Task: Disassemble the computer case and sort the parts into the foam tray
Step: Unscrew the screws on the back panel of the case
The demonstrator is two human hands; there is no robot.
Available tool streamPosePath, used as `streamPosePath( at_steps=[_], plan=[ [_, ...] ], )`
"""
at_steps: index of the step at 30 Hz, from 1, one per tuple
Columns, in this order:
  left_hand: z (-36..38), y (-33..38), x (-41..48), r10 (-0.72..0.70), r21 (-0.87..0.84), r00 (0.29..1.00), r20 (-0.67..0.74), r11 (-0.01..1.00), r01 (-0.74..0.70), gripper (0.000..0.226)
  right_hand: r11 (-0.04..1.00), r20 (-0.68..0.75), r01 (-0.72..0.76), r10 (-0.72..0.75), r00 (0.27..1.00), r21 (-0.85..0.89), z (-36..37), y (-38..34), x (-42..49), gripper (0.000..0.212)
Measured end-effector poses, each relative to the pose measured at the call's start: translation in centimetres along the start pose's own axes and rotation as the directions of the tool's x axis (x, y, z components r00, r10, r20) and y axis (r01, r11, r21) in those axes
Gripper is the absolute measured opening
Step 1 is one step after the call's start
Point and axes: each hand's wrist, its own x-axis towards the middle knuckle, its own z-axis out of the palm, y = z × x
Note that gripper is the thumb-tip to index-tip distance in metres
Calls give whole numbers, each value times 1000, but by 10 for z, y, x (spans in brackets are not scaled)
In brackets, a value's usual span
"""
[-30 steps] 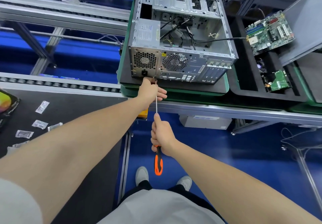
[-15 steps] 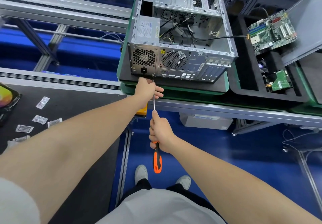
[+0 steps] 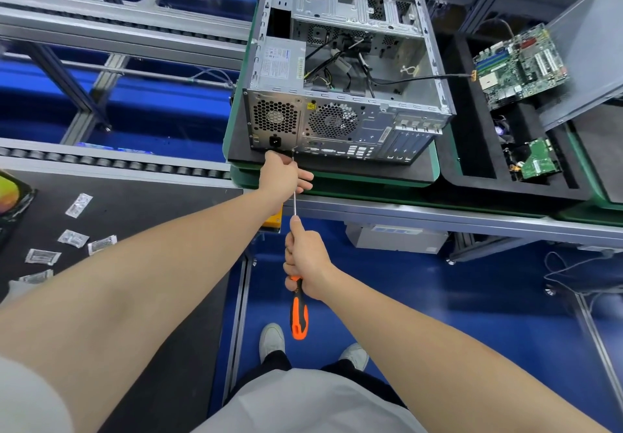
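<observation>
Computer case sits upper centre, side open, rear panel facing the camera. Screwdriver tip meets the panel's bottom edge below the power socket. Left hand curls round the shaft near the tip; right hand grips the orange handle. Foam tray just right of the case holds a motherboard. Small packets lie at left.

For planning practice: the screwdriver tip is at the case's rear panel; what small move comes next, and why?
Probably turn the screwdriver to unscrew: the right hand grips its handle, the left hand holds its shaft, and its tip meets the computer case by the power supply.
</observation>
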Motion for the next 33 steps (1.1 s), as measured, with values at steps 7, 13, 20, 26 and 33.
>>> streamPosePath(
  at_steps=[7, 13, 20, 26, 33],
  plan=[
    [15, -3, 5, -153, -70, 974, -168, 987, 143, 36, 886, 484, -157, -84, 871, 437, -2, 8, 7, 59],
    [17, -3, 13, -279, -379, 959, -48, 893, 241, 37, 645, 666, -383, -272, 694, 662, -8, 14, 18, 57],
    [12, -9, 9, -318, -413, 948, 11, 862, 294, 30, 928, 257, 26, -129, 958, 371, 0, 6, 9, 59],
    [11, -11, 2, -313, -359, 947, 70, 878, 317, 30, 789, -215, 217, -402, 890, -575, 8, 1, 14, 54],
    [16, -8, 3, -355, -381, 930, 91, 851, 362, 28, 966, -91, 163, -184, 979, -199, 1, 2, 22, 57]
  ],
)
